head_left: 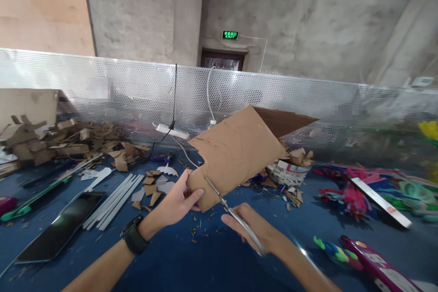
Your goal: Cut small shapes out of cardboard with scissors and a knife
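Note:
My left hand [181,198] pinches the lower left corner of a brown cardboard sheet [239,150], thumb on the near face. The sheet is held up above the table, with a folded flap behind it on the right. Closed round the handles of a pair of scissors [239,220] is my right hand [251,228]. The scissor blades lie at the sheet's lower edge, along a cut line near my left thumb. A dark watch sits on my left wrist.
Cardboard scraps [68,141] are heaped at the back left. White sticks [114,203] and a black tablet-like panel [59,228] lie on the blue table [191,264]. A basket of scraps [289,173] stands behind the sheet. Coloured pipe cleaners [356,196] lie right, behind a purple object [376,262].

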A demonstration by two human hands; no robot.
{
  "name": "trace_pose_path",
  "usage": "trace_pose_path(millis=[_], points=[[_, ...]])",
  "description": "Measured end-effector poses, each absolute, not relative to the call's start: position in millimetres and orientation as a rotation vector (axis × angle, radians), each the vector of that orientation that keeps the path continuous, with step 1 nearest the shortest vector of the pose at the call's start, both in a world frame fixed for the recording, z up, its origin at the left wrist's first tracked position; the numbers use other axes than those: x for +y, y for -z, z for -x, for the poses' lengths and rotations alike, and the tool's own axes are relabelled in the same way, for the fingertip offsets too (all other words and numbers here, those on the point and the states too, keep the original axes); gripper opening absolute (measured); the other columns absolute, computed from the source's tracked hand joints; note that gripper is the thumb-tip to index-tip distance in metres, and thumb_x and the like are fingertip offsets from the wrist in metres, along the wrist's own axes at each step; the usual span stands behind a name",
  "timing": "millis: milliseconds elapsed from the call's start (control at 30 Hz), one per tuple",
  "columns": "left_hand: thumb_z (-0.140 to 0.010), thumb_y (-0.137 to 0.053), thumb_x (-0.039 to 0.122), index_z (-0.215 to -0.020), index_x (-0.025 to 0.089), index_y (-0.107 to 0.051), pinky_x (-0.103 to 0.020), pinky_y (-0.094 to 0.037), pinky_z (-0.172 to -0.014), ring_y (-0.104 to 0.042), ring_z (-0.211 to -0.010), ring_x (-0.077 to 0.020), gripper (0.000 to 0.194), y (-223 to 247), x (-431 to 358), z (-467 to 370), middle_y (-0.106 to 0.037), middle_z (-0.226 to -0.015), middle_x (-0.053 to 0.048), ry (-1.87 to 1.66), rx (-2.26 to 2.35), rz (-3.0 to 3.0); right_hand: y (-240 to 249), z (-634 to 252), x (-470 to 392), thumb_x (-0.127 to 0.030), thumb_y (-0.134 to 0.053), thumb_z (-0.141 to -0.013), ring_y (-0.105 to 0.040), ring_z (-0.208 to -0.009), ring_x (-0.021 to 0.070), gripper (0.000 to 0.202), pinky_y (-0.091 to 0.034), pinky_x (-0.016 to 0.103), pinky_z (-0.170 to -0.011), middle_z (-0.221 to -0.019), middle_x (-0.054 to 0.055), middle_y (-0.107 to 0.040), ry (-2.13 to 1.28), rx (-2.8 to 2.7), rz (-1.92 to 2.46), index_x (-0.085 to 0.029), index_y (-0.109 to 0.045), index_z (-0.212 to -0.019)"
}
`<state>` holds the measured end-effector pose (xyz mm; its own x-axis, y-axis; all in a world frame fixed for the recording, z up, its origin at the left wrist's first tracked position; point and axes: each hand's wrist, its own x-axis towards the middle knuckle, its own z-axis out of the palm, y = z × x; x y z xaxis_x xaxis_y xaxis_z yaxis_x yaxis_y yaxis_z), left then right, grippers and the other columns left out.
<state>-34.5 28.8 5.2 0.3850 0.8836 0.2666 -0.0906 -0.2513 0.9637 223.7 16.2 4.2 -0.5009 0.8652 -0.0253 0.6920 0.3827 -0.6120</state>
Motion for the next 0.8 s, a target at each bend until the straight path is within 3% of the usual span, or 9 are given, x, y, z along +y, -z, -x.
trace_pose_path(millis=[300, 467, 600, 800], points=[[-0.09, -0.076, 0.052, -0.112, 0.024, -0.048, -0.031, -0.067, -0.07, -0.077, -0.089, -0.0211, 0.045, -7.7, 30.2, 34.6, -0.071, -0.103, -0.003, -1.103, 0.714, -1.463, -2.2, -214.5, 16.7, -0.043, -0.036, -0.106, -0.027, -0.051, 0.0109, 0.052, -0.022, 0.03, -0.054, -0.052, -0.004, -0.032, -0.501, -2.437, 1.428, -0.021, -0.033, -0.06], [-0.09, -0.077, 0.049, -0.109, 0.023, -0.051, -0.029, -0.067, -0.07, -0.076, -0.089, -0.02, 0.041, -7.7, 29.6, 35.7, -0.071, -0.1, -0.003, -1.124, 0.711, -1.445, -8.0, -216.8, 14.1, -0.048, -0.044, -0.103, -0.033, -0.051, 0.0108, 0.052, -0.025, 0.028, -0.053, -0.054, -0.004, -0.035, -0.651, -2.431, 1.371, -0.021, -0.034, -0.06], [-0.09, -0.077, 0.047, -0.108, 0.023, -0.053, -0.028, -0.067, -0.067, -0.075, -0.086, -0.0189, 0.039, -7.1, 28.4, 33.7, -0.07, -0.097, -0.002, -1.165, 0.718, -1.433, -9.7, -225.0, 15.0, -0.054, -0.048, -0.103, -0.05, -0.056, 0.0144, 0.056, -0.036, 0.028, -0.059, -0.056, 0.0, -0.051, -0.8, -2.403, 1.344, -0.019, -0.053, -0.06], [-0.085, -0.083, 0.045, -0.109, 0.024, -0.051, -0.028, -0.068, -0.062, -0.077, -0.085, -0.0199, 0.045, -6.6, 35.2, 35.1, -0.073, -0.105, -0.002, -1.35, 0.675, -1.285, -3.3, -242.5, 26.1, -0.057, -0.065, -0.095, -0.045, -0.06, 0.0139, 0.049, -0.033, 0.027, -0.058, -0.063, -0.001, -0.051, -0.646, -2.39, 1.289, -0.019, -0.056, -0.065]])
